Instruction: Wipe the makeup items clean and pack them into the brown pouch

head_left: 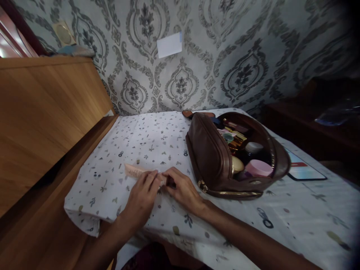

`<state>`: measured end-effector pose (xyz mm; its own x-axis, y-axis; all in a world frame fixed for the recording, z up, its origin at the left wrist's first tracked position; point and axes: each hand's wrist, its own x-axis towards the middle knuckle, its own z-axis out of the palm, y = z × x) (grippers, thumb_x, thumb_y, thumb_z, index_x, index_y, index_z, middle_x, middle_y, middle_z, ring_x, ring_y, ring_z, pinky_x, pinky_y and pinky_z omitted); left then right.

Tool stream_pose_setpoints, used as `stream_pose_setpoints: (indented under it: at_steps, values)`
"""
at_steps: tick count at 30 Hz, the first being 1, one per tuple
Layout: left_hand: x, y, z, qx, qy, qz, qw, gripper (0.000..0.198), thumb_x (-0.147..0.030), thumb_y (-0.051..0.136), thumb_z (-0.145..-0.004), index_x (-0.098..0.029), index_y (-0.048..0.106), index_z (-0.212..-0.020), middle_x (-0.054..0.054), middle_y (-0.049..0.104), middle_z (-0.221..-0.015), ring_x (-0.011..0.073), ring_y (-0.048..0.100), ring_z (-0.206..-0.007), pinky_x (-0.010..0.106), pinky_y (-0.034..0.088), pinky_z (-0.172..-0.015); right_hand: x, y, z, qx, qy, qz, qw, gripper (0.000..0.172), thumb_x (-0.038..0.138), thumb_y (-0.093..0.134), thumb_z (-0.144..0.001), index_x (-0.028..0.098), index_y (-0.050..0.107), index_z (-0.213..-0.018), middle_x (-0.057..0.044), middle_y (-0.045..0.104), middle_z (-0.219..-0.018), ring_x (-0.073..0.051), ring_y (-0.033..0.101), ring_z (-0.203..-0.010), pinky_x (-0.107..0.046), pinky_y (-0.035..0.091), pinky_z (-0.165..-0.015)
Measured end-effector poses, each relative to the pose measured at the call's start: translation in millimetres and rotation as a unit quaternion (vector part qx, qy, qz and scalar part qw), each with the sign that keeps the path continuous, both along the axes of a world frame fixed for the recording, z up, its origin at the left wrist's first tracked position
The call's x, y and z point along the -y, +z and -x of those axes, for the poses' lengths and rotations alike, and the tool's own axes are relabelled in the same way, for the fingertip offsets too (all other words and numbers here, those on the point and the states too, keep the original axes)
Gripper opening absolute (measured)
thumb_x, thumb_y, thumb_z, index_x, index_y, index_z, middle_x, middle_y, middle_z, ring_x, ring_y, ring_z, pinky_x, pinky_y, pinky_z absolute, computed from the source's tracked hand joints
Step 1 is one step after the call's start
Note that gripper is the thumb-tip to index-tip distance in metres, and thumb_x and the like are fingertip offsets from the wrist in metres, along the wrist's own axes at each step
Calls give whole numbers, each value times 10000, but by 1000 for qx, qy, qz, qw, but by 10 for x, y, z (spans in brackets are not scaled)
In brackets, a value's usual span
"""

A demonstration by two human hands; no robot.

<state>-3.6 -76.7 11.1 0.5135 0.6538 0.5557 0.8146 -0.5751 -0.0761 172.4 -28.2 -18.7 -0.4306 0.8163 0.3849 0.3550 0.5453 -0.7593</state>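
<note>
A pale beige cosmetic tube [134, 171] lies flat on the patterned white tablecloth [146, 142]. My left hand [143, 195] rests over the tube's right part, fingers curled onto it. My right hand [181, 187] meets it from the right, fingertips pinched on a small dark cap [170, 182] at the tube's end. An open brown leather toiletry bag [209, 153] sits just right of my hands, filled with jars, a pink-lidded pot [258, 167] and several small cosmetics.
A wooden cabinet side [47, 112] stands along the left of the table. A phone or card [302, 168] lies behind the bag at the right. Patterned wallpaper with a white paper note [169, 45] forms the back wall.
</note>
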Motion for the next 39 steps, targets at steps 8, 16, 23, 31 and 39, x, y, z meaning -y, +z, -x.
stream_pose_setpoints:
  at_steps: [8,16,23,31,39]
  values:
    - [-93,-41,376,-34,95,-8,995,421,-2,407,-851,-125,547,-1229,160,607,-1208,295,538,-1115,447,532,-915,29,36,-15,64,4,-16,998,236,51,614,-796,216,532,-944,-7,564,-923,-153,564,-779,-257,423,-684]
    - [-129,92,709,-38,149,-11,988,459,35,403,-788,-127,542,-1195,138,625,-1122,293,534,-1071,420,535,-881,38,21,-22,81,10,-48,995,199,71,582,-827,216,539,-956,-23,564,-941,-158,553,-779,-268,429,-687]
    - [-68,89,724,-38,145,-1,989,417,30,383,-808,-134,551,-1153,133,624,-1106,290,527,-1073,428,532,-887,27,0,-7,87,15,-30,996,231,198,659,-843,176,591,-1064,-82,599,-1023,-226,589,-952,-349,486,-824]
    - [47,56,686,-21,152,-1,988,367,7,387,-862,-122,541,-1169,135,624,-1096,286,531,-1057,421,539,-877,38,67,1,131,9,-11,991,209,229,692,-820,159,662,-1014,-84,629,-950,-244,581,-935,-390,485,-837]
    - [175,-34,202,1,67,40,997,409,24,399,-841,-129,540,-1193,137,595,-1194,284,505,-1187,464,524,-975,40,5,17,113,5,-11,993,221,252,734,-785,180,642,-973,-57,630,-925,-225,588,-917,-354,477,-809]
